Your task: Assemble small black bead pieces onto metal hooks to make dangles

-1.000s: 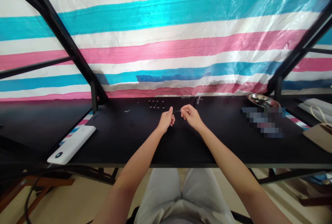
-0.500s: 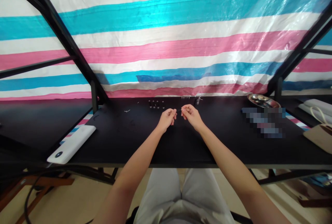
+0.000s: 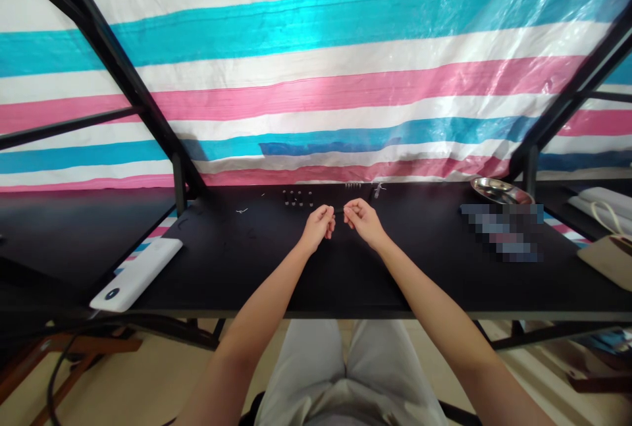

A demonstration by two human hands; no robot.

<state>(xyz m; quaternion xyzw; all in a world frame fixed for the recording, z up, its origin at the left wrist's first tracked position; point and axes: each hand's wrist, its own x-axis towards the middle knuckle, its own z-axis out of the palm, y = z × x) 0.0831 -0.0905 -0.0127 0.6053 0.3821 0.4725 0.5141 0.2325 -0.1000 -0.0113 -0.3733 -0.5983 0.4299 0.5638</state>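
A small, thin dark piece [image 3: 339, 209] stretches between my hands just above the black table, too small to name its kind. My left hand [image 3: 317, 226] pinches one end between thumb and fingers. At the other end, the fingertips of my right hand [image 3: 364, 220] are closed on it. Just beyond my left hand are several small dark parts with pale ends [image 3: 301, 199], set in a group. Farther back, a short row of tiny silvery pieces [image 3: 353, 185] lies near a small whitish clump [image 3: 378, 190]. Thin white bits [image 3: 241, 211] rest to the left.
On the black table [image 3: 222, 274], a white device with a dark round spot [image 3: 138, 273] lies at left. A shiny metal dish [image 3: 502, 190] stands at back right, beside a blurred-out patch. Black frame bars [image 3: 123, 70] and a striped sheet [image 3: 316, 93] rise behind.
My hands have drawn very slightly apart to the left and up, and a little more of the dark piece shows between them. Everything else looks the same.
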